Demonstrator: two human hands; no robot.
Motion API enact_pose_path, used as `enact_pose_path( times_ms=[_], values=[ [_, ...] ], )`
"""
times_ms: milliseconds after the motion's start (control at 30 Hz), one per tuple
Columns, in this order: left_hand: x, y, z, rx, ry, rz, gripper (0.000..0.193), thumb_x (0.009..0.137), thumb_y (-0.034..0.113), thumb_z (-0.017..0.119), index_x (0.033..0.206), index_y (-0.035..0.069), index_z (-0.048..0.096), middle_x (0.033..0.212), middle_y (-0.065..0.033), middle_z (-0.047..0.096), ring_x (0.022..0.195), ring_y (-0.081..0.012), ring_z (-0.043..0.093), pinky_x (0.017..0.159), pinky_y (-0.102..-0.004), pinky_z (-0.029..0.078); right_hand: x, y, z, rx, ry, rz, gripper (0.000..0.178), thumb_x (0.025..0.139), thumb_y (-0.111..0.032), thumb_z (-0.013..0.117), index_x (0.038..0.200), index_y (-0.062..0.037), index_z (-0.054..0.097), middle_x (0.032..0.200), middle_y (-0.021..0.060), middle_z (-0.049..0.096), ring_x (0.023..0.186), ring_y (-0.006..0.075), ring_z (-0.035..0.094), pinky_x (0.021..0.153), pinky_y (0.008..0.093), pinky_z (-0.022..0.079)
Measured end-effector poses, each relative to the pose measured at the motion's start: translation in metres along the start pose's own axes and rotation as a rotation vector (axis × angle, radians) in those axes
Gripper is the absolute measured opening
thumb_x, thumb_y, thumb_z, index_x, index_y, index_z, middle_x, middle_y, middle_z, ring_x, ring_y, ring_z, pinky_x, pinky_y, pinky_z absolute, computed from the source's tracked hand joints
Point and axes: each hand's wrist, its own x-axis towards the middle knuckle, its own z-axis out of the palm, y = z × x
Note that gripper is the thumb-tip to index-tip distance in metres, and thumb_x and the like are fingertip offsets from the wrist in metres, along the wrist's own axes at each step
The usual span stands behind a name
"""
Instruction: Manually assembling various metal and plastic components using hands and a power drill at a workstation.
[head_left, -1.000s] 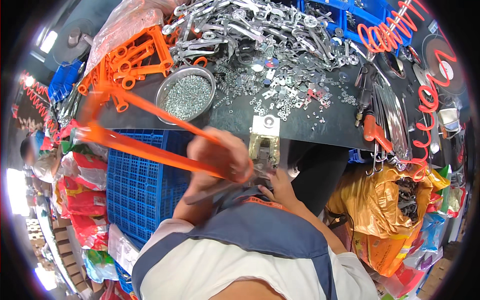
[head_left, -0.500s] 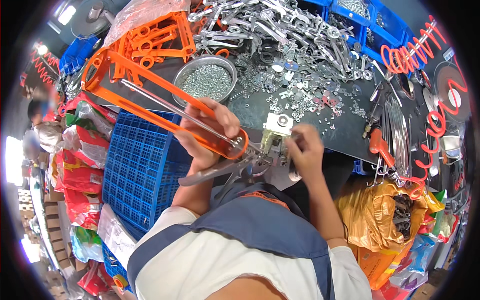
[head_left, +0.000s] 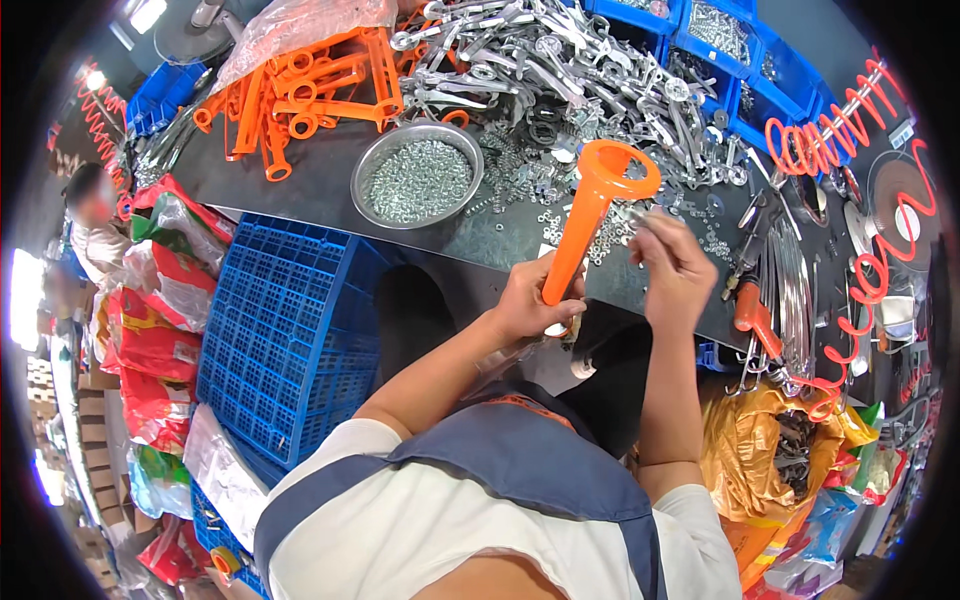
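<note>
My left hand (head_left: 528,300) grips the lower end of a long orange plastic frame (head_left: 590,215), held upright at the table's front edge with its ring-shaped end on top. My right hand (head_left: 672,262) is just right of it, fingers pinched around a small metal piece that is too small to make out. Loose washers and nuts (head_left: 610,235) lie on the dark table (head_left: 320,190) right behind both hands. A round metal bowl of small silver screws (head_left: 417,175) sits to the left of the frame.
A pile of orange frames (head_left: 300,90) lies at the back left, a heap of silver metal parts (head_left: 560,60) behind. Blue bins (head_left: 740,50) stand back right, orange coiled hoses (head_left: 860,120) hang right. A blue crate (head_left: 290,330) stands below-left. A person (head_left: 90,215) sits far left.
The orange frame swung from lying across to the left to standing upright. My right hand left the metal bracket at the table edge and rose beside the frame's top.
</note>
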Motion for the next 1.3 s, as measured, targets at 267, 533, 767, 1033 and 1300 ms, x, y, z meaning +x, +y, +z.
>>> enact_pose_path(
  times_ms=[267, 533, 767, 1033, 1300],
  values=[
    [-0.001, -0.003, -0.002, 0.003, -0.023, -0.015, 0.042, 0.070, 0.008, 0.076, 0.105, -0.002, 0.056, 0.080, -0.0063, 0.062, 0.071, -0.0129, 0.061, 0.066, -0.0270, 0.050, 0.018, -0.058, 0.024, -0.398, -0.181, -0.788, 0.025, 0.067, 0.009, 0.073, 0.090, 0.0014, 0.068, 0.090, 0.0098, 0.066, 0.077, 0.0222, 0.063, 0.066, 0.0285, 0.050],
    [0.000, 0.006, -0.001, 0.134, -0.031, 0.034, 0.043, 0.067, 0.004, 0.076, 0.105, -0.001, 0.057, 0.079, -0.0062, 0.063, 0.069, -0.0139, 0.063, 0.064, -0.0274, 0.051, 0.018, -0.058, 0.017, -0.413, -0.217, -0.838, 0.028, 0.066, 0.008, 0.073, 0.093, 0.0014, 0.067, 0.093, 0.0101, 0.066, 0.077, 0.0246, 0.063, 0.067, 0.0309, 0.050],
    [0.008, 0.008, 0.000, 0.266, 0.011, 0.127, 0.039, 0.067, 0.007, 0.077, 0.101, 0.000, 0.059, 0.077, -0.0059, 0.064, 0.064, -0.0145, 0.062, 0.061, -0.0270, 0.050, 0.022, -0.066, 0.007, -0.497, -0.262, -0.899, 0.023, 0.068, 0.011, 0.071, 0.089, 0.0055, 0.065, 0.093, 0.0162, 0.064, 0.082, 0.0299, 0.065, 0.071, 0.0330, 0.052],
    [0.005, 0.009, -0.002, 0.142, -0.008, 0.025, 0.038, 0.074, 0.026, 0.076, 0.092, -0.001, 0.058, 0.077, -0.0057, 0.061, 0.067, -0.0123, 0.059, 0.062, -0.0256, 0.049, 0.030, -0.073, -0.007, -0.653, -0.430, -1.118, 0.022, 0.066, 0.000, 0.068, 0.088, 0.0036, 0.068, 0.092, 0.0128, 0.064, 0.082, 0.0287, 0.065, 0.063, 0.0332, 0.055],
    [0.007, 0.005, -0.002, 0.216, -0.019, 0.021, 0.041, 0.067, 0.006, 0.077, 0.101, -0.001, 0.057, 0.079, -0.0061, 0.061, 0.067, -0.0130, 0.060, 0.062, -0.0271, 0.049, 0.078, -0.044, -0.096, -0.693, 0.040, -0.691, 0.026, 0.076, -0.011, 0.069, 0.099, 0.0020, 0.063, 0.098, 0.0160, 0.066, 0.083, 0.0303, 0.065, 0.070, 0.0370, 0.054]
  ],
)
